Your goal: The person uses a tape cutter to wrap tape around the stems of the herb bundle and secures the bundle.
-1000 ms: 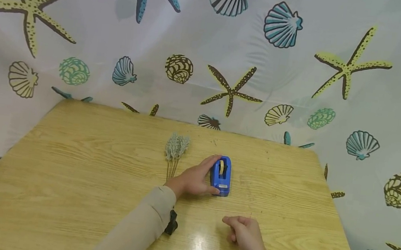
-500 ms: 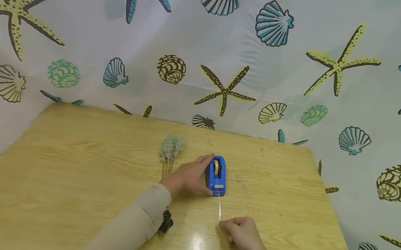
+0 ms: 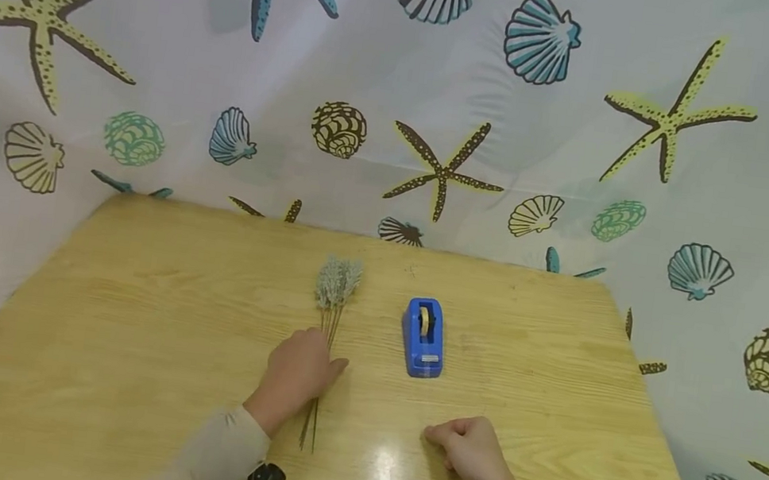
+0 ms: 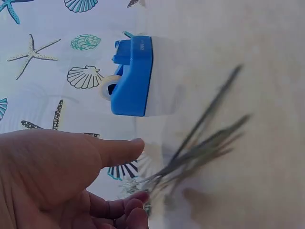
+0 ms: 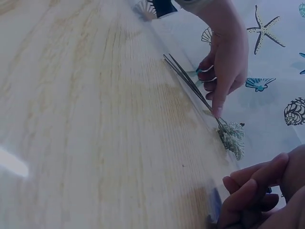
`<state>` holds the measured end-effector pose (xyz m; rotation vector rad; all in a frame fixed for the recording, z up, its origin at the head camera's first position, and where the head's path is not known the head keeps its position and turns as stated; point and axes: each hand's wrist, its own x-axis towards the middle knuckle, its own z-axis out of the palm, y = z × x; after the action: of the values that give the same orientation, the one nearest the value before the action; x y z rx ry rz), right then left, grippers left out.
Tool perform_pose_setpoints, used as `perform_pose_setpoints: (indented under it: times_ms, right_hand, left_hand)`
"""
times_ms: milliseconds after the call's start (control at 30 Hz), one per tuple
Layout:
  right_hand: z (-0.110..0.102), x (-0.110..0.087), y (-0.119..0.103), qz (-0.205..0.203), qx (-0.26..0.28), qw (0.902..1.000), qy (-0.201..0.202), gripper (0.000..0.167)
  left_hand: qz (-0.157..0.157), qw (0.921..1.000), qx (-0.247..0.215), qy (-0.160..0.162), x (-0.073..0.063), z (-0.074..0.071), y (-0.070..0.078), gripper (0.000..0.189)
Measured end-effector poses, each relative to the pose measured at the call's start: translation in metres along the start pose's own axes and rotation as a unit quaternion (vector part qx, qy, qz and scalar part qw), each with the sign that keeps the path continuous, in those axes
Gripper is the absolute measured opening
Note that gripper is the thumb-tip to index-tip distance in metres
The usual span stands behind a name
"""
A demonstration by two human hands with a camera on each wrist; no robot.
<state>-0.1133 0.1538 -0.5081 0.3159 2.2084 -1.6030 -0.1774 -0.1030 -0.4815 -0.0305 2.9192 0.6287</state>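
A small bunch of dried flowers (image 3: 338,282) with pale fluffy heads and thin dark stems lies on the table. My left hand (image 3: 299,370) is over the stems, its thumb apart from the fingers; in the left wrist view the stems (image 4: 190,153) pass just beyond the fingertips. To the right stands a blue tape dispenser (image 3: 424,342) with a roll of clear tape, touched by neither hand. My right hand (image 3: 473,453), near the front, keeps thumb and forefinger pinched together; the strip of tape between them is too thin to make out now.
The wooden table (image 3: 149,339) runs back to a white curtain (image 3: 569,143) printed with starfish and shells, which also hangs along both sides. A dark wrist device (image 3: 267,479) sits on the left sleeve.
A strip of tape stretched from the dispenser to my right hand half a second ago; that stretch is gone. My left hand has left the dispenser and moved left to the flower stems.
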Motion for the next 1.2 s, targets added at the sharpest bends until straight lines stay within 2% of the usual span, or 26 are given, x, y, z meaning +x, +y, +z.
perform_pose_setpoints:
  times_ms: [67, 200, 400, 533, 767, 967, 1100, 1200]
  right_hand:
    - [0.001, -0.001, -0.001, 0.004, -0.006, 1.0, 0.004, 0.021]
    - [0.005, -0.003, -0.001, 0.01, -0.016, 0.9998, 0.005, 0.021]
    - [0.003, -0.003, 0.002, 0.009, -0.017, 0.9998, 0.006, 0.022]
    - [0.003, -0.002, 0.002, 0.005, -0.019, 0.9998, 0.007, 0.021]
    - [0.005, -0.001, 0.0, -0.004, -0.015, 0.9999, -0.003, 0.021]
    - [0.003, -0.002, 0.001, -0.005, -0.018, 0.9998, -0.003, 0.023]
    - [0.0, -0.003, 0.001, -0.007, -0.023, 0.9997, -0.005, 0.023]
    - [-0.002, -0.002, 0.001, -0.006, -0.018, 0.9998, -0.011, 0.023]
  left_hand:
    - [-0.007, 0.9999, -0.011, -0.007, -0.011, 0.003, -0.003, 0.042]
    - [-0.02, 0.9997, -0.011, -0.004, -0.02, 0.014, -0.012, 0.037]
    - [-0.02, 0.9997, 0.006, 0.011, -0.019, 0.021, -0.01, 0.031]
    - [-0.02, 0.9997, 0.009, 0.011, -0.018, 0.023, -0.011, 0.027]
    - [-0.015, 0.9993, 0.033, 0.011, -0.015, 0.022, -0.014, 0.025]
    - [-0.012, 0.9993, 0.033, 0.011, -0.017, 0.019, -0.016, 0.022]
    - [-0.008, 0.9988, 0.034, 0.034, -0.019, 0.016, -0.018, 0.02]
    - [0.002, 0.9971, 0.034, 0.068, -0.021, 0.015, -0.02, 0.022]
